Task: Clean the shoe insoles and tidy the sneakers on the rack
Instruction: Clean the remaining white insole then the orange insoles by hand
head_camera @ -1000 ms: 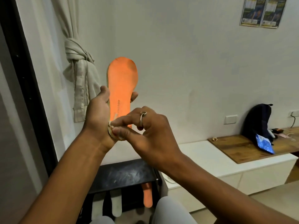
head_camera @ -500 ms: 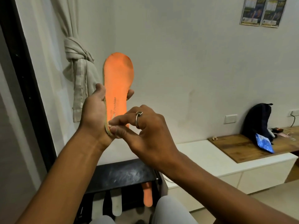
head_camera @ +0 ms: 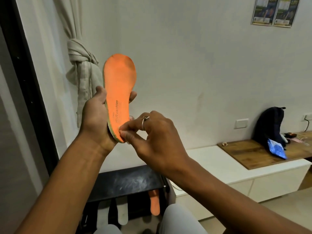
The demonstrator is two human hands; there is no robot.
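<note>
An orange insole [head_camera: 119, 85] stands upright in front of me, toe end up, with printed lettering near its heel. My left hand [head_camera: 96, 119] grips its lower half from behind, thumb on the left edge and fingertips showing on the right. My right hand [head_camera: 152, 135] pinches a small white wipe [head_camera: 124, 133] against the heel of the insole. A ring sits on one finger of that hand. Below, a black shoe rack [head_camera: 125, 181] holds a second orange insole [head_camera: 154, 203] and a white insole [head_camera: 122, 211] hanging under its top shelf.
A knotted beige curtain [head_camera: 81, 68] hangs on the left beside a dark door frame [head_camera: 25, 81]. A low white cabinet [head_camera: 219, 168] runs along the wall to the right, with a wooden board [head_camera: 253, 151], a dark backpack [head_camera: 268, 125] and a blue packet [head_camera: 276, 148] on it.
My right hand has slid down the insole to its heel, uncovering the lettering. The insole has tilted slightly, its toe end leaning to the right.
</note>
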